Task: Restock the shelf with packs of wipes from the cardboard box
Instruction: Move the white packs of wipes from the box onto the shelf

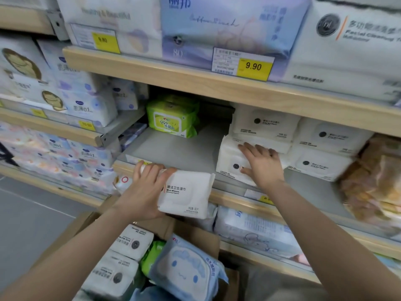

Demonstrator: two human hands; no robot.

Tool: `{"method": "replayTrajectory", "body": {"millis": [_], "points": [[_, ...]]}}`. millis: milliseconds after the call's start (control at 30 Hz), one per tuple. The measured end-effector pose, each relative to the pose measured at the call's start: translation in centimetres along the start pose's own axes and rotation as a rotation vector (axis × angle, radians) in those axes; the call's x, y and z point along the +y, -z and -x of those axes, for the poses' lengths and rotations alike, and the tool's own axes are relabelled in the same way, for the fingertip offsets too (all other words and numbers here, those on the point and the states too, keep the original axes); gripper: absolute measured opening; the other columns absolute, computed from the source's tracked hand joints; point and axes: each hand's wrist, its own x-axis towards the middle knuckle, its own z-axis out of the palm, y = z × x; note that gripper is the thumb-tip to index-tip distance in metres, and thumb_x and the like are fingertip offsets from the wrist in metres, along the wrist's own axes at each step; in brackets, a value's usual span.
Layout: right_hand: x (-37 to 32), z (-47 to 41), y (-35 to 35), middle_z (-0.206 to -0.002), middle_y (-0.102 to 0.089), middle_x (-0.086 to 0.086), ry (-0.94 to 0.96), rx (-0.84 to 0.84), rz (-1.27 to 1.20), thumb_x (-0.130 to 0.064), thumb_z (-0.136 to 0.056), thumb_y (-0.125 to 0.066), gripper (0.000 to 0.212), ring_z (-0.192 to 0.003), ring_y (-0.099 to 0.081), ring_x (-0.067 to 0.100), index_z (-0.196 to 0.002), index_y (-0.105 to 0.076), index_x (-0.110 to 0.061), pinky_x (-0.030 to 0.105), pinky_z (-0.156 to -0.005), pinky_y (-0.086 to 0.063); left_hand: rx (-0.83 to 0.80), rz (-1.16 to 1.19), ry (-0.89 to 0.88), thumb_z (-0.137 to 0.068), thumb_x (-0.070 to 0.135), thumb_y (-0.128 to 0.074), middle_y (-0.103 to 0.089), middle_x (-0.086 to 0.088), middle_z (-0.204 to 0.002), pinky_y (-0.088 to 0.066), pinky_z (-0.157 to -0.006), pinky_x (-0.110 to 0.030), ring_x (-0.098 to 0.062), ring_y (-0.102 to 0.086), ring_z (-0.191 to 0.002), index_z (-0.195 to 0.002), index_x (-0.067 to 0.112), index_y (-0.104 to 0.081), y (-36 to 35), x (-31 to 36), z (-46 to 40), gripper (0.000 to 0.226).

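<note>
At frame centre the left hand [149, 183] grips a soft white plastic pack of wet wipes [186, 194] by its left end, above the open cardboard box [208, 237]. The right hand [261, 162], fingers flat, presses a shelved white pack [233, 164]. Squashy, probably slippery; best held across its width.

A white pack of wipes [186, 195] hangs tilted before the shelf [173, 148] edge, above the open cardboard box [208, 237] holding white, green and blue packs.

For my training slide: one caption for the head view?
Left hand holds a white wipes pack above the cardboard box; right hand presses white packs on the shelf.
</note>
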Motion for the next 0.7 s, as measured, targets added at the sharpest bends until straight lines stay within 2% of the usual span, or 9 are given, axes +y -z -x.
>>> {"method": "replayTrajectory", "body": {"millis": [100,300,500,567,633,700], "points": [[1.7,0.1,-0.9,-0.144,-0.045,0.008,-0.049,-0.037,0.001,-0.016,-0.075,-0.076,0.073,-0.129,-0.042,0.039,-0.140,-0.041,-0.018,0.062,-0.101,-0.034,-0.004,-0.025,-0.034,-0.045,0.058,-0.051,-0.047,-0.011,-0.106,-0.025,-0.099,-0.056,-0.032,-0.048,-0.103,-0.130,0.011,-0.038,-0.3,0.3,-0.5,0.098],[2.0,-0.1,-2.3,-0.140,-0.048,0.012,-0.075,0.002,0.029,-0.014,-0.075,-0.076,0.072,-0.126,-0.043,0.044,-0.139,-0.043,-0.015,0.067,-0.098,-0.032,-0.001,-0.015,-0.095,-0.054,0.064,-0.056,-0.050,-0.013,-0.110,-0.022,-0.100,-0.056,-0.031,-0.046,-0.109,-0.132,0.013,-0.036,-1.2,0.9,-1.5,0.095],[1.7,-0.5,-1.6,-0.156,-0.022,0.006,-0.104,-0.053,-0.043,-0.025,-0.091,-0.059,0.068,-0.143,-0.018,0.033,-0.148,-0.022,-0.022,0.059,-0.112,-0.013,0.016,-0.017,-0.095,-0.052,0.061,-0.062,-0.049,-0.014,-0.111,-0.020,-0.101,-0.057,-0.030,-0.043,-0.109,-0.132,0.012,-0.035,-1.1,1.3,-1.4,0.097],[1.4,-0.2,-0.5,-0.156,-0.021,0.007,-0.054,-0.054,-0.172,-0.039,-0.089,-0.057,0.068,-0.144,-0.015,0.027,-0.147,-0.026,-0.021,0.054,-0.114,-0.008,0.023,-0.021,-0.092,-0.052,0.061,-0.062,-0.049,-0.014,-0.110,-0.019,-0.101,-0.057,-0.030,-0.043,-0.108,-0.131,0.012,-0.036,-0.8,1.8,-1.3,0.097],[0.3,1.1,1.1,-0.153,-0.027,0.008,0.030,0.005,-0.411,-0.058,-0.087,-0.047,0.068,-0.143,-0.021,0.025,-0.143,-0.036,-0.022,0.049,-0.115,-0.014,0.031,-0.012,-0.072,-0.052,0.064,-0.061,-0.049,-0.012,-0.109,-0.019,-0.101,-0.055,-0.031,-0.046,-0.107,-0.131,0.012,-0.037,-0.2,2.5,-1.2,0.097],[-1.4,3.0,3.6,-0.153,-0.026,-0.002,0.036,-0.130,-0.768,-0.064,-0.084,-0.043,0.068,-0.142,-0.019,0.015,-0.143,-0.035,-0.030,0.034,-0.116,-0.013,0.053,-0.005,-0.053,-0.051,0.064,-0.062,-0.049,-0.010,-0.108,-0.020,-0.101,-0.054,-0.031,-0.047,-0.107,-0.131,0.013,-0.038,0.7,3.3,-1.3,0.098]]}}
